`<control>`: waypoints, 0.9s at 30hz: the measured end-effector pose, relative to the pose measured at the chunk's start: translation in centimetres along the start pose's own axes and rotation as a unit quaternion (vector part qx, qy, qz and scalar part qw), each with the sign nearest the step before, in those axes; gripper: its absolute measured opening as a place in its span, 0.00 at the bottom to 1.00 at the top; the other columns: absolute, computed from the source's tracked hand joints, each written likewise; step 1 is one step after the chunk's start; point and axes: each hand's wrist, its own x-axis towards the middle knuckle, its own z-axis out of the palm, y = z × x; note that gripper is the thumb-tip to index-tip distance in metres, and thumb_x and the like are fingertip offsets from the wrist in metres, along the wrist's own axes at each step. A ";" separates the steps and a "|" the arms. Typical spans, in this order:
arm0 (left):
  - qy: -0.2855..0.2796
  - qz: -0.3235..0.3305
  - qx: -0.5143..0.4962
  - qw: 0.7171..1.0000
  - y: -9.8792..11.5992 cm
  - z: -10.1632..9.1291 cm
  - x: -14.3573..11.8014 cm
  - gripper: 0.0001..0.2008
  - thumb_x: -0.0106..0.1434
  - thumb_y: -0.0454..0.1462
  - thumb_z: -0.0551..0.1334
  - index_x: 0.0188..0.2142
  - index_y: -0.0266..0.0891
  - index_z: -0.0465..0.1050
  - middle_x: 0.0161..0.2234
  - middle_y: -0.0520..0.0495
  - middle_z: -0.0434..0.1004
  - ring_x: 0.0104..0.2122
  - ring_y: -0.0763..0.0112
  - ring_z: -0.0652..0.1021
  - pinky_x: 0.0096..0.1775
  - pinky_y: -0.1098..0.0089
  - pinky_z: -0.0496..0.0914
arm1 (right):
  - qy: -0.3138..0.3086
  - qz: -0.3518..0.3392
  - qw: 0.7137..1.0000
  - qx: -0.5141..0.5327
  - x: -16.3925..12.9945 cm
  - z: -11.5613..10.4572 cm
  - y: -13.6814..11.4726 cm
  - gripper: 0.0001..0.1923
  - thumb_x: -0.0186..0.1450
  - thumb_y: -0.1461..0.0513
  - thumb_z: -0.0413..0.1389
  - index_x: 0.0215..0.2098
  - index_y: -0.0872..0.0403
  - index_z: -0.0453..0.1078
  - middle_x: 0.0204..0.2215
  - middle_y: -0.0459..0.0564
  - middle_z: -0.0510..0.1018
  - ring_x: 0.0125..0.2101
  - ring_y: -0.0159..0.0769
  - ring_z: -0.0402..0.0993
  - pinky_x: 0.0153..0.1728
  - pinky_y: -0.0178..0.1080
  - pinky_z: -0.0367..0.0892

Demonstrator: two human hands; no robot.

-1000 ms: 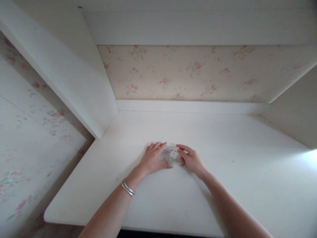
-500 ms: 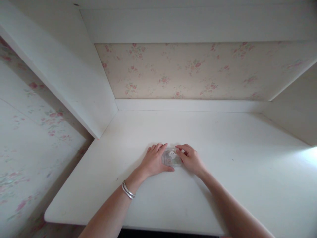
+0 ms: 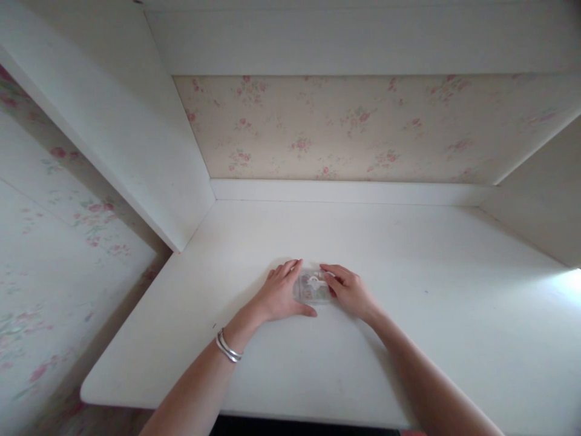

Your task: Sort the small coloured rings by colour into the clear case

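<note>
A small, flat clear plastic box [image 3: 313, 294] lies on the white desk between my hands. What is inside looks greyish with faint reddish marks, too small to make out. My left hand [image 3: 282, 295] braces the box at its left end, fingers along the far side and thumb stretched along the near side. Over the top of the box is a small white piece with a rounded, ring-like end [image 3: 314, 281]. My right hand [image 3: 348, 292] is closed in a pinch at the right end of this white piece; the fingertips partly hide it.
The white desk top [image 3: 290, 369] spreads around both hands, its rounded left corner near the floral wall [image 3: 54, 242]. A white upright panel [image 3: 136, 139] stands at the left. Behind runs a low white ledge [image 3: 345, 192] under floral wallpaper, with a board [image 3: 363, 45] overhead.
My left hand and the box have shifted slightly to the left. The right hand is nearly where it was, and more of the white piece's stem shows beside its fingertips.
</note>
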 end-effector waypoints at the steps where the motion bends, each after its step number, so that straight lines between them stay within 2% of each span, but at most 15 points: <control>1: -0.005 0.001 -0.010 1.000 -0.1 -0.1 -0.1 0.55 0.40 0.59 0.66 0.63 0.43 0.47 0.61 0.39 0.53 0.59 0.50 0.58 0.57 0.52 0.54 | -0.009 0.004 1.000 0.006 0.0 -0.2 0.0 0.17 0.63 0.54 0.50 0.46 0.50 0.72 0.41 0.51 0.75 0.26 0.30 0.69 0.29 0.35 0.66; 5: -0.010 0.019 -0.041 0.999 -0.5 -0.6 -0.3 0.47 0.48 0.57 0.64 0.62 0.43 0.50 0.60 0.42 0.58 0.58 0.55 0.61 0.58 0.55 0.54 | -0.081 -0.001 0.996 0.033 -0.3 -1.3 -0.2 0.24 0.59 0.54 0.56 0.54 0.48 0.66 0.43 0.50 0.74 0.28 0.30 0.70 0.30 0.35 0.68; 8: -0.001 0.016 -0.043 0.999 -0.6 -0.7 -0.3 0.45 0.48 0.57 0.63 0.61 0.42 0.53 0.59 0.42 0.60 0.58 0.55 0.62 0.57 0.56 0.55 | -0.137 -0.018 0.990 0.041 -0.6 -2.0 -0.3 0.35 0.53 0.56 0.62 0.58 0.47 0.61 0.44 0.50 0.72 0.30 0.31 0.70 0.32 0.35 0.69; 10: -0.003 0.012 -0.044 0.999 -0.6 -0.7 -0.2 0.45 0.48 0.57 0.64 0.61 0.42 0.53 0.59 0.42 0.61 0.58 0.55 0.62 0.57 0.57 0.55 | -0.143 -0.029 0.989 0.035 -0.7 -2.1 -0.3 0.39 0.49 0.57 0.65 0.58 0.47 0.60 0.46 0.50 0.71 0.31 0.30 0.69 0.33 0.36 0.70; 20: 0.005 0.008 -0.048 0.999 -1.0 -0.3 -0.2 0.47 0.45 0.56 0.66 0.61 0.43 0.54 0.59 0.43 0.61 0.57 0.55 0.63 0.57 0.57 0.56 | -0.137 -0.057 0.989 0.018 -0.8 -2.0 -0.8 0.36 0.51 0.60 0.64 0.57 0.45 0.61 0.52 0.51 0.65 0.31 0.28 0.69 0.32 0.36 0.71; 27: -0.020 0.005 -0.052 0.998 -1.0 -0.4 0.0 0.49 0.43 0.54 0.68 0.61 0.43 0.53 0.59 0.44 0.62 0.57 0.57 0.64 0.58 0.59 0.56 | -0.145 -0.065 0.987 -0.003 -0.8 -1.9 -0.5 0.37 0.50 0.59 0.65 0.56 0.47 0.60 0.53 0.51 0.63 0.31 0.28 0.69 0.32 0.35 0.71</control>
